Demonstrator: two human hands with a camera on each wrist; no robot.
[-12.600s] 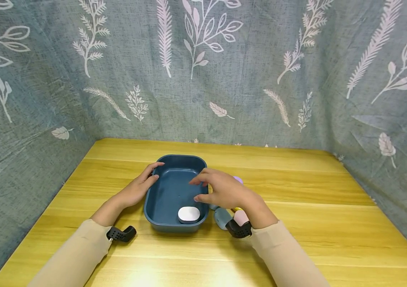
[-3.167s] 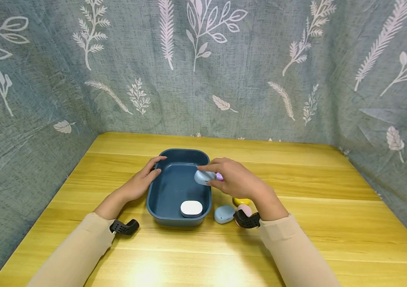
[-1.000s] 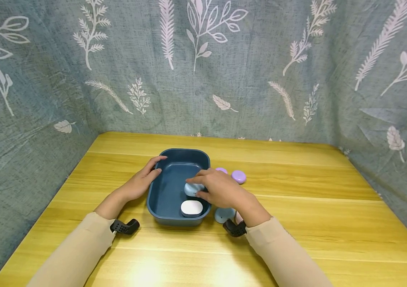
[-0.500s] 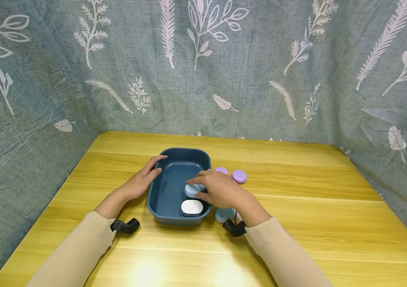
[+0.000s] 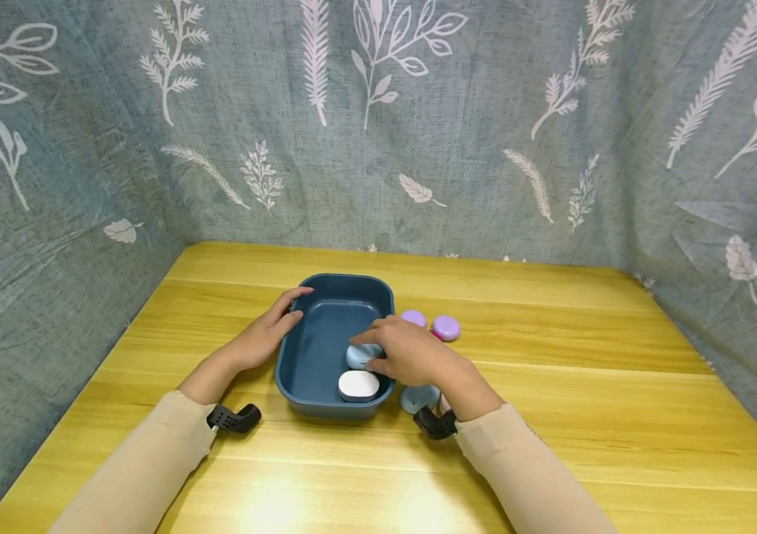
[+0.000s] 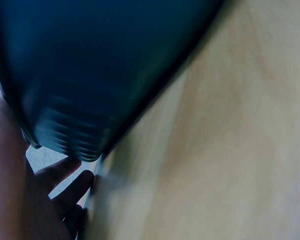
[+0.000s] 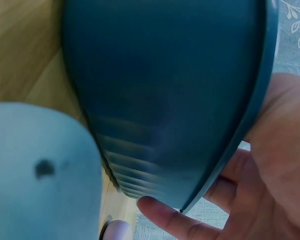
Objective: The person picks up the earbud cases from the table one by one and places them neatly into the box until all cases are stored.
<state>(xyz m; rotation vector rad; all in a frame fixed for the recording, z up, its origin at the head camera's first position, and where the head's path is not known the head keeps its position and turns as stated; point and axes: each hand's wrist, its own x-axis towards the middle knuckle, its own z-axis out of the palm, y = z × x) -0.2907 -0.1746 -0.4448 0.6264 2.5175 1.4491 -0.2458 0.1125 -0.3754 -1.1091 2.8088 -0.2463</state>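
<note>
A dark blue rectangular bin [image 5: 325, 311] stands on the wooden table. My left hand [image 5: 258, 337] holds its left rim, with the thumb and index finger over the edge; in the left wrist view, other fingers [image 6: 72, 192] show outside the bin wall. My right hand [image 5: 408, 352] reaches over the right rim and pinches a light blue oval case [image 5: 359, 356] between thumb and fingers inside the bin. Just nearer than it, in the near right corner, lies a white-topped oval case [image 5: 359, 384]. The right wrist view shows the bin's outer wall [image 7: 165, 90] but not the pinched case.
Right of the bin are another light blue oval case [image 5: 420, 399], a pink piece [image 5: 444, 404] partly behind the wrist strap, two round purple pieces, one [image 5: 445, 327] farther right, and a bit of red [image 5: 436, 335]. Patterned cloth [image 5: 351, 170] encloses the table.
Since about three seconds ago, my right hand has carried the light blue case from the right rim down into the bin, beside the white one. My left hand stays on the rim.
</note>
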